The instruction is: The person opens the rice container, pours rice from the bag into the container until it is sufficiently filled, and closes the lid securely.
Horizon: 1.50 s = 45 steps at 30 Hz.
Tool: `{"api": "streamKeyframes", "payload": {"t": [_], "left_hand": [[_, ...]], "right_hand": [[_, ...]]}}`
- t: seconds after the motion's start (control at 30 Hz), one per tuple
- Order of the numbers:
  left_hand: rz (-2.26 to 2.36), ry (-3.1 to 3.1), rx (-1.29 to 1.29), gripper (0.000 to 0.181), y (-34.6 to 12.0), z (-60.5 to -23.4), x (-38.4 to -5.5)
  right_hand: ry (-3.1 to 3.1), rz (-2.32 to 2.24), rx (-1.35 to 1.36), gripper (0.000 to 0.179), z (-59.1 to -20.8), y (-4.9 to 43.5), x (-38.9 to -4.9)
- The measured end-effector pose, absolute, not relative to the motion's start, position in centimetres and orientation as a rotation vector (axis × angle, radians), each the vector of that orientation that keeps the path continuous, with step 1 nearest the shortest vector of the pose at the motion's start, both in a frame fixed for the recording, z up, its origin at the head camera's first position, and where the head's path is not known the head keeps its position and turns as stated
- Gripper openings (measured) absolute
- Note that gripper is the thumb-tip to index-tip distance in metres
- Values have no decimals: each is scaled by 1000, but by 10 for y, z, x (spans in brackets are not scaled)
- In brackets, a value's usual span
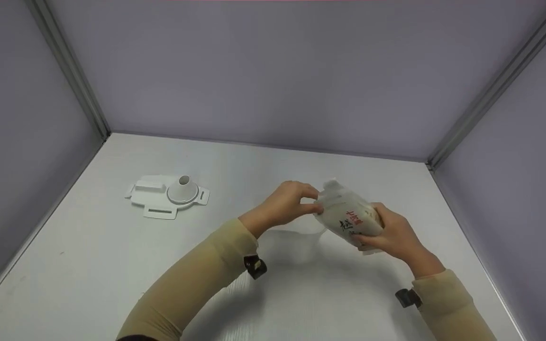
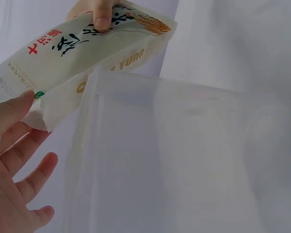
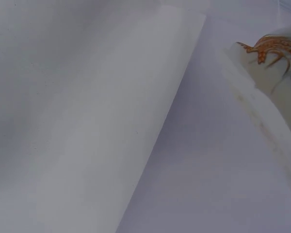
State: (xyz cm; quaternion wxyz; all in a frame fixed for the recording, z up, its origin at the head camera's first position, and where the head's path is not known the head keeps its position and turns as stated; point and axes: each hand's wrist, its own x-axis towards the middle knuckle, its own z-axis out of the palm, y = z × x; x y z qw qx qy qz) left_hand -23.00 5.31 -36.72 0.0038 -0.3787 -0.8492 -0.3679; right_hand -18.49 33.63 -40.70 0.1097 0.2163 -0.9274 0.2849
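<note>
Both left hand (image 1: 286,203) and right hand (image 1: 395,236), fingers clamped on packet (image 1: 341,215), long axis ten-to-four o'clock, worktop (image 1: 436,227) edge at three.

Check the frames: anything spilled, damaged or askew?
Nothing stands out. The printed bag is tilted, but the right hand grips it and the left hand pinches its end. The white spouted piece lies flat on the table; no spill shows.
</note>
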Motion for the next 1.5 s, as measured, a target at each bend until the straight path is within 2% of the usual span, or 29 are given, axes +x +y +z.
{"api": "streamKeyframes", "payload": {"t": [0.13,0.37,0.6,1.5], "left_hand": [[-1098,-2617,-1174,15,57,-368,-231],[-1023,-2596,-1148,12,58,-374,-231],[-1031,-2628,-1124,13,56,-378,-231],[-1172,-2622,-1138,16,52,-387,-234]], "right_hand": [[-2710,747,679,66,-403,337,-185],[-2716,593,753,64,-394,340,-187],[-2711,462,834,62,-382,339,-190],[-2800,294,871,56,-353,336,-193]]}}
